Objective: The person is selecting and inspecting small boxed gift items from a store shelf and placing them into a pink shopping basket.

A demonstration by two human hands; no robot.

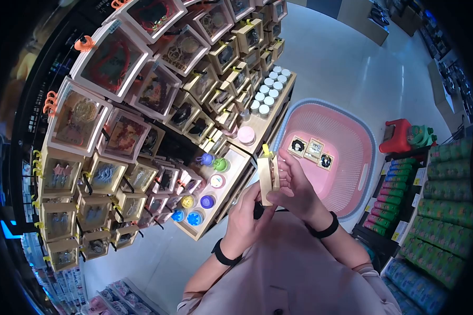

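Both hands are together in front of the body around a slim light-wood framed box [266,181] with a yellow tab on top, seen nearly edge-on. My right hand [295,186] grips its right side, thumb near the lower edge. My left hand [243,218] is closed beneath its lower left, against a small dark item that I cannot make out. To the right stands a pink and blue basket [370,157], with three small framed boxes [314,149] of accessories lying inside.
A display rack of framed boxes [95,215] fills the left. Its wooden shelf [231,197] bears white-lidded jars [268,92] and colourful small containers [195,218]. A red stool [396,136] and shelves of green packages [440,205] stand on the right.
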